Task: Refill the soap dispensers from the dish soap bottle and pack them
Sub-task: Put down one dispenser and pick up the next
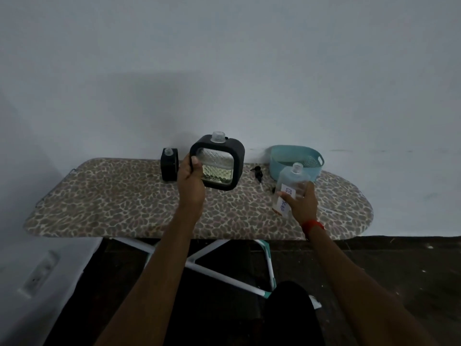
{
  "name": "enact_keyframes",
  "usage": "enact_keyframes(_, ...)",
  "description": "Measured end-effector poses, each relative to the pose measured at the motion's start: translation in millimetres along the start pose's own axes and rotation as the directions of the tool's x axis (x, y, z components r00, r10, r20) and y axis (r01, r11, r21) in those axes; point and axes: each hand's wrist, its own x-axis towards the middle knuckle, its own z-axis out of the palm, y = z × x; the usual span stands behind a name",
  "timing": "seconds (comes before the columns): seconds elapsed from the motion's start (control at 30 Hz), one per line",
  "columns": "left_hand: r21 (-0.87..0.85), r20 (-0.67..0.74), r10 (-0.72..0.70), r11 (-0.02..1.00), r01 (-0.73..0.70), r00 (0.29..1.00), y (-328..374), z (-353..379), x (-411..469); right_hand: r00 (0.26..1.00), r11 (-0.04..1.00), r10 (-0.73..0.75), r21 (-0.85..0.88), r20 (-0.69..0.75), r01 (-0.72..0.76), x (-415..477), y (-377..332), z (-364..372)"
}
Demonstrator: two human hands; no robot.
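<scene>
Soap, pale yellow, sits low inside the big square clear soap dispenser with a black frame (217,163). Its clear neck on top has no pump on it. The left hand (190,181) grips the frame's left side, with the thumb on the front and the fingers hidden behind. The dispenser leans a little. I cannot tell if its bottom corner touches the board.

To the right, the right hand (303,203) curls round the clear plastic dish soap bottle with a white label (290,188), which is tipped. The fingers show dimly through the plastic. The thumb covers part of the label, so only some letters can be read.

A small black square dispenser (169,164) stands just left of the big one, partly hidden by the left hand. Small black pump parts (258,172) lie between the big dispenser and the round blue-green plastic basket (295,158). The bottle hides the basket's front.

All this is at the long ironing board with a spotted brown cover (124,196), against a grey wall (224,71). A red band (313,224) is on the right wrist. The board's white legs (199,255) are partly hidden by the arms.
</scene>
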Motion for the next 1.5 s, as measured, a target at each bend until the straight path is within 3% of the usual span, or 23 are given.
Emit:
enact_keyframes(0.23, -0.004, -0.012, -0.007, 1.0, 0.007, 1.0, -0.5, 3.2, -4.6, 0.999, 0.998, 0.024, -0.056, 0.037, -0.022, -0.1, 8.6, -5.9)
enact_keyframes(0.4, -0.005, -0.017, -0.016, 1.0, 0.016, 1.0, 1.2, 3.9, -6.5, 0.999, 1.0, -0.003, 0.006, 0.036, 0.003, -13.5, 4.8, -13.1)
enact_keyframes(0.5, -0.014, -0.01, -0.029, 0.999, 0.029, 1.0, 1.0, 3.8, -7.1, 0.989, 0.994, -0.109, -0.038, -0.104, 0.105, -22.0, -4.8, -20.6)
enact_keyframes(0.6, -0.035, -0.012, -0.049, 0.998, 0.049, 0.999, 0.7, 4.1, -9.1, 0.895, 0.932, -0.359, -0.045, -0.265, 0.36, -40.8, -44.8, -28.1)
enact_keyframes(0.7, -0.034, -0.014, -0.085, 0.996, 0.085, 0.996, -5.7, 4.3, -8.5, 0.881, 0.876, -0.463, 0.096, -0.103, 0.472, -67.4, -111.1, -19.1)
enact_keyframes(0.8, -0.001, 0.014, -0.066, 0.998, 0.066, 0.998, -13.3, 5.2, -7.7, 0.897, 0.912, -0.39, 0.217, 0.209, 0.347, -78.6, -148.1, 5.5)
enact_keyframes(0.87, -0.028, 0.023, -0.105, 0.994, 0.106, 0.994, -14.3, 4.5, -8.0, 0.872, 0.92, -0.377, 0.238, 0.313, 0.312, -78.4, -155.4, 21.6)
enact_keyframes(1.0, -0.036, 0.001, -0.112, 0.993, 0.112, 0.994, -12.1, 2.7, -10.1, 0.87, 0.914, -0.396, 0.217, 0.295, 0.342, -71.3, -153.6, 35.7)
enact_keyframes(1.23, -0.043, 0.113, -0.083, 0.995, 0.088, 0.99, -22.8, -1.3, -1.1, 0.913, 0.935, -0.323, 0.232, 0.25, 0.268, -65.6, -141.2, 42.5)
enact_keyframes(1.37, 0.068, 0.236, -0.028, 0.998, 0.012, 0.971, -34.8, -8.3, 15.2, 0.954, 0.949, -0.26, 0.223, 0.146, 0.225, -65.6, -131.6, 47.6)
enact_keyframes(1.43, 0.261, 0.267, -0.017, 0.964, -0.056, 0.964, -54.6, -15.5, 21.6, 0.971, 0.952, -0.227, 0.225, 0.076, 0.205, -65.1, -126.3, 51.9)
enact_keyframes(1.5, 0.554, 0.239, -0.027, 0.825, -0.113, 0.971, -80.9, -22.2, 26.2, 0.981, 0.957, -0.192, 0.228, 0.034, 0.18, -59.9, -120.8, 57.8)
